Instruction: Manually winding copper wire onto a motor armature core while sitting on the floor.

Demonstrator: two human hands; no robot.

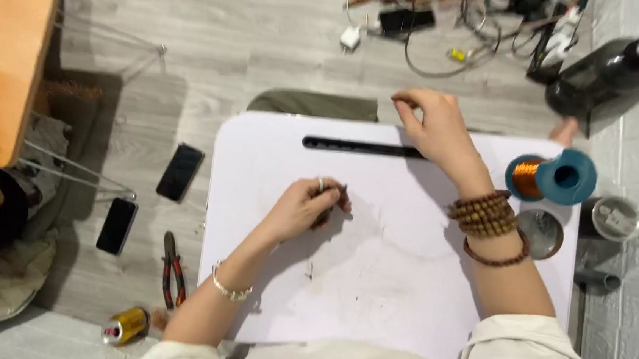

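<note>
Seen from above: a small white desk (371, 297) on a grey wood floor (216, 50). Left hand (303, 207) curled shut near the desk's middle, fingers pinched around a small dark coil-like piece (341, 199) (too small to tell more). Right hand (434, 128) well apart from it, raised over the desk's far edge beside the long dark slot (352, 146), thumb and forefinger pressed together; whether anything thin sits between them, cannot tell. Stacked brown bead bracelets (490, 216) on the right wrist, 1 silver bracelet (229, 291) on the left.

At the desk's right edge, a teal spool of copper wire (551, 177), lying on its side, with a round metal cup holder (542, 233) just beside it. On the floor left of the desk: 2 dark phones (180, 171), red-handled pliers (172, 270), a small gold spool (125, 326). Beyond the desk, tangled cables (453, 30) and a black bottle (609, 69).
</note>
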